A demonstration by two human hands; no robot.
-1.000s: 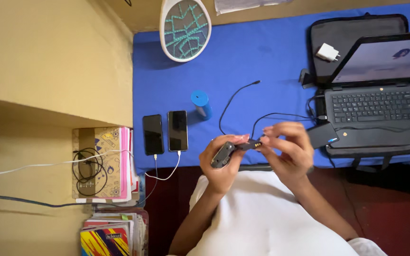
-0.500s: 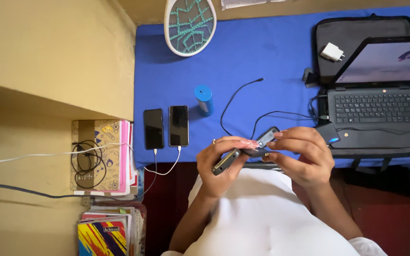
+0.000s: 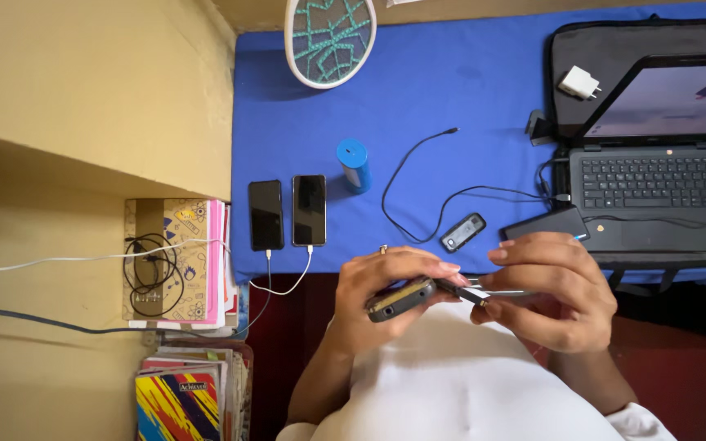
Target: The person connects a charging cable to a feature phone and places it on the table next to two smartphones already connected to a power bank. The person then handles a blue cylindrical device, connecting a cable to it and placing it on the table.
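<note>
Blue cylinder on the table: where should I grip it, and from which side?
Grip the blue cylinder around its round body, just below the cap, coming from above. It appears to stand upright with bare cloth all round, the two phones apart to one side.

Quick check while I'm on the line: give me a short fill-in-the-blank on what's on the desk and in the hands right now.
1. The left hand holds a small dark ____.
2. Two smartphones lie face up on the ____ cloth.
3. The laptop sits with its lid ____.
4. The cylinder beside the phones is coloured ____.

Missing words: phone; blue; open; blue.
</note>
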